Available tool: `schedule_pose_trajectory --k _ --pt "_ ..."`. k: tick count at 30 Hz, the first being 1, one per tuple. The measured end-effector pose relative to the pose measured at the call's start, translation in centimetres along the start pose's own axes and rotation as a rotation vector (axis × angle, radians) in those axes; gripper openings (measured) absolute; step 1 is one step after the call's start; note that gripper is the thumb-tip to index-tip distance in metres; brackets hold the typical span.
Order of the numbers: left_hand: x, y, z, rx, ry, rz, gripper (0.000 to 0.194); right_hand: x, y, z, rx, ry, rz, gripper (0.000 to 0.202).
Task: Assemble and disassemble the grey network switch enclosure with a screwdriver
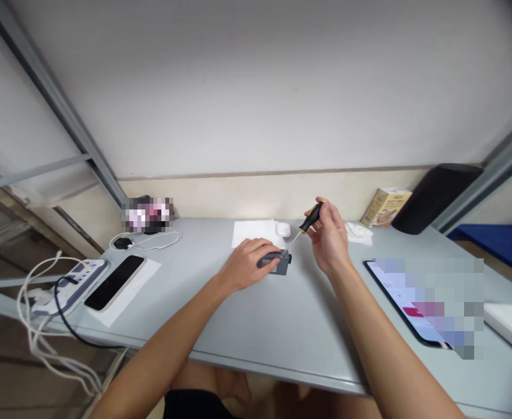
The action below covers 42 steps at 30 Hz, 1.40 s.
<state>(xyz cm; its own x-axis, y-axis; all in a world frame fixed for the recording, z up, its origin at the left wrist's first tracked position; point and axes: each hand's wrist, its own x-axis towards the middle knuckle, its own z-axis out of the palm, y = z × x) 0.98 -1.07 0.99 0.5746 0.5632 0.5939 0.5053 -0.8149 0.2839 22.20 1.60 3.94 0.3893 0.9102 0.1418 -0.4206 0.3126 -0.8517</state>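
Observation:
A small dark grey device (281, 267) with a little display lies on the grey desk. My left hand (249, 265) is closed round its left side, fingers over the back edge and thumb across the front. In my right hand (329, 235) is a screwdriver (311, 217) with a black and yellow handle, tilted down to the left. The tip of its thin shaft meets the top edge of the device. Just behind the device are a white sheet of paper (252, 231) and a small white case (282, 230).
On the left are a phone (116, 283), a power strip (74, 285) and loose cables. A tablet (406, 305) lies at the right. Crumpled tissue (359, 233), a yellow box (384, 208) and a black cylinder (437, 198) stand along the back right.

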Motion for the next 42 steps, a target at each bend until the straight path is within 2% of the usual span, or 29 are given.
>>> schedule_pose_trajectory --k 14,26,30,34,37,42 --pt "-0.2 0.3 0.6 -0.004 0.023 0.030 0.019 -0.2 -0.6 0.1 -0.011 -0.027 -0.059 0.050" --pt "0.1 0.8 1.8 -0.040 0.139 -0.007 0.015 -1.8 -2.5 0.8 -0.258 -0.327 -0.384 0.036" --pt "0.1 0.8 1.9 -0.044 0.146 0.002 0.013 -2.2 -2.4 1.1 -0.253 -0.330 -0.437 0.032" --pt "0.0 0.7 1.8 -0.041 0.154 0.011 0.012 -1.9 -2.4 0.9 -0.284 -0.247 -0.527 0.029" --pt "0.0 0.7 1.8 -0.037 0.162 0.016 0.012 -1.6 -2.2 0.6 -0.271 -0.233 -0.511 0.030" --pt "0.1 0.7 1.7 -0.034 0.169 0.021 0.012 -1.7 -1.9 0.6 -0.164 -0.338 -0.406 0.030"
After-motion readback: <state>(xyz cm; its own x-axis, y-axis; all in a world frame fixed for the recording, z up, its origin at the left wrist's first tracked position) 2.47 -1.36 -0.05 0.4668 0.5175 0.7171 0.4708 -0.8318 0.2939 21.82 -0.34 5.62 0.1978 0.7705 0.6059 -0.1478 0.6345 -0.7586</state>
